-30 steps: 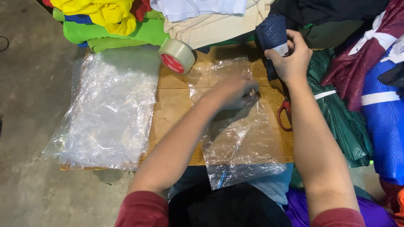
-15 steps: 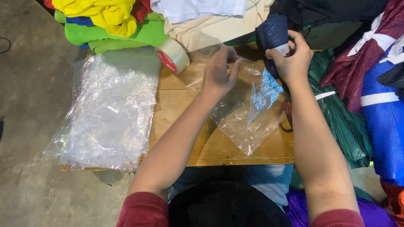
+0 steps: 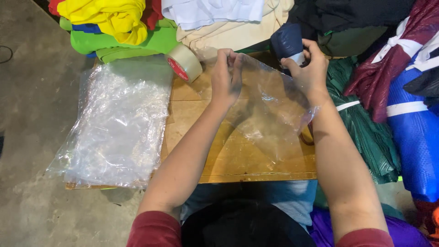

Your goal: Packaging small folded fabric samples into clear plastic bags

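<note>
Head view: your left hand (image 3: 226, 75) is pinching the top edge of a clear plastic bag (image 3: 270, 114) over the board's (image 3: 228, 160) far right corner; your right hand (image 3: 308, 68) is gripping that edge plus a rolled navy cloth (image 3: 286, 41). A tape roll (image 3: 184, 62) with a red core label is leaning at the far edge; stacked clear bags (image 3: 116, 123) are covering the left edge.

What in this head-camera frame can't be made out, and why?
- Dark blue rolled item: partly hidden by the right hand; what it is stays unclear.
- Clear plastic bag: whether its mouth is open can't be told, being transparent.
- Red-handled tool: mostly hidden behind the right forearm.
- Stack of plastic bags: count unreadable.
</note>
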